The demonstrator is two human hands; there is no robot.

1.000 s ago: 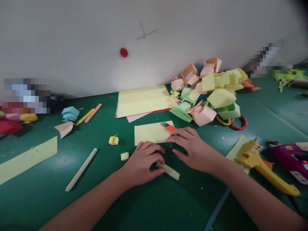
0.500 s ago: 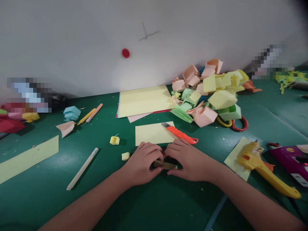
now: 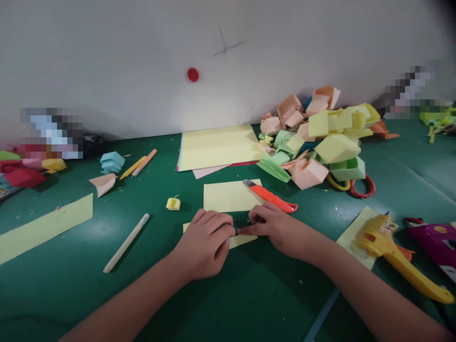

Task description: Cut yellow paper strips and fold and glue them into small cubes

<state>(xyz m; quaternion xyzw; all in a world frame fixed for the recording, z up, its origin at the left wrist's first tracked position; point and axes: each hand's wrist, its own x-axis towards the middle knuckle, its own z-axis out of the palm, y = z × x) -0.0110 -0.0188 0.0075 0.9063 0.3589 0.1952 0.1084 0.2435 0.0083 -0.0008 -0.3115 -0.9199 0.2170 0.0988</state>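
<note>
Beyond both your hands stands a pale wall (image 3: 142,57), with thin dark lines on it meeting in a rough Y-shaped mark. Under them lies the green table (image 3: 270,304). Past your right hand (image 3: 281,232) sits a heap of folded paper pieces (image 3: 337,148) in peach, yellow and green. Straight ahead of your left hand (image 3: 208,247), against the wall, is a stack of sheets (image 3: 221,147), yellow on top. Well to the left of that hand lies a long paper band (image 3: 50,228); to the right of your right forearm is a yellow glue gun (image 3: 404,266), and past it a purple device (image 3: 434,242) whose pale markings are too small to make out.

Your left fingers curl down over a paper strip (image 3: 245,241) on the table, its right end showing between your hands; whether they pinch it, you can't tell from here. Your right forefinger reaches towards the left fingertips, and its grip can't be told either. Just beyond them lies a pale-yellow rectangle (image 3: 226,195), with an orange cutter (image 3: 272,197) across its right end. Beyond your left hand, slightly left, sits a tiny yellow box (image 3: 173,204).
</note>
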